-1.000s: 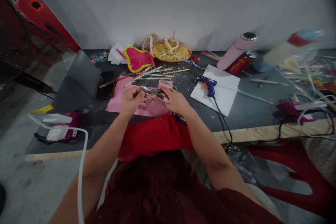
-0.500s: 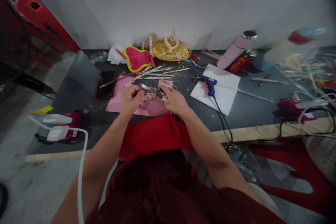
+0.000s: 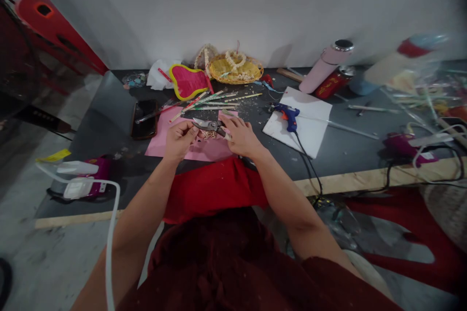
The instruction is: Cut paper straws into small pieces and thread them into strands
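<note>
Nearest, our right hand (image 3: 242, 137) is loosening its fingers around the pruning shears (image 3: 213, 127) over the pink paper (image 3: 159, 135), seemingly easing the squeeze. Our left hand (image 3: 178, 140) is pinching something unclear beside the blades. Beyond the paper, sticks (image 3: 219, 103) are lying.
</note>
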A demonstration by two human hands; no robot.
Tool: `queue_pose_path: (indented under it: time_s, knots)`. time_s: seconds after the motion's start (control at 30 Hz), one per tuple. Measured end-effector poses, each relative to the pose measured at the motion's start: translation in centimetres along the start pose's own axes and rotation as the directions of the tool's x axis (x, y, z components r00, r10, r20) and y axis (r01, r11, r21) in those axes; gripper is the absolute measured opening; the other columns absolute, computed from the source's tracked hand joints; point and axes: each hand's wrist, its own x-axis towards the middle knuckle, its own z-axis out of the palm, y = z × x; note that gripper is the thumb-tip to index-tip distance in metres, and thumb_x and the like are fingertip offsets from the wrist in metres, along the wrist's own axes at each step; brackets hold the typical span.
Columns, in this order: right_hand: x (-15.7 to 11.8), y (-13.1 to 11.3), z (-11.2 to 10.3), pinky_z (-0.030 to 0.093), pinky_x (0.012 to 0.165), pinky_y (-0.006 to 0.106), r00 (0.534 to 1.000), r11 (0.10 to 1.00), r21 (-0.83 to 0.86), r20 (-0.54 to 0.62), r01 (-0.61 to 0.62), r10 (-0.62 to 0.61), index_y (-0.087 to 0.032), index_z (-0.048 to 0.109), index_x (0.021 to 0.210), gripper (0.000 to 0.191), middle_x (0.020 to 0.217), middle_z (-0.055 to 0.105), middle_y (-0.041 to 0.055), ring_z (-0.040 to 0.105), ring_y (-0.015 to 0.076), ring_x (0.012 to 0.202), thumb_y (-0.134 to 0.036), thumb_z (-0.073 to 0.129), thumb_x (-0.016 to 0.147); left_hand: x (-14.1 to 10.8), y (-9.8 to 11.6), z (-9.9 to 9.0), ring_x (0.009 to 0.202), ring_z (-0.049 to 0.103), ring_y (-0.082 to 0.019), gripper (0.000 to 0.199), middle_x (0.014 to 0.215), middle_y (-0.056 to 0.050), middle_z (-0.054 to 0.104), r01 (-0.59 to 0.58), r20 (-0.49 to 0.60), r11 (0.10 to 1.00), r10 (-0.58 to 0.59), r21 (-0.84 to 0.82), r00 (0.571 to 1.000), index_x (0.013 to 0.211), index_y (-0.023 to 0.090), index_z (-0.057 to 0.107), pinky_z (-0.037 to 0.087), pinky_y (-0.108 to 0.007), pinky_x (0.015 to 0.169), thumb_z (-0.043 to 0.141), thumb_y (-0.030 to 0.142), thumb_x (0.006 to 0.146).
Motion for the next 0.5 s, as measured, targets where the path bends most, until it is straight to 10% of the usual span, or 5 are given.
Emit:
queue_pose_path:
  time_s: [0.5]
  knots:
    - [0.19, -0.42, 0.49, 0.045, 0.096, 0.039, 0.999, 0.999, 0.037, -0.033, 0.002, -0.001, -0.021, 0.042, 0.140, 0.062, 0.123, 0.059, 0.0122, 0.055, 0.0254, 0.111, -0.012, 0.049, 0.079, 0.14, 0.36, -0.07, 0.043, 0.039, -0.004, 0.023, 0.063, -0.003, 0.068, 0.017, -0.033, 0.999, -0.018, -0.036, 0.999, 0.071, 0.016, 0.068, 0.028, -0.018, 0.040, 0.071, 0.038, 0.079]
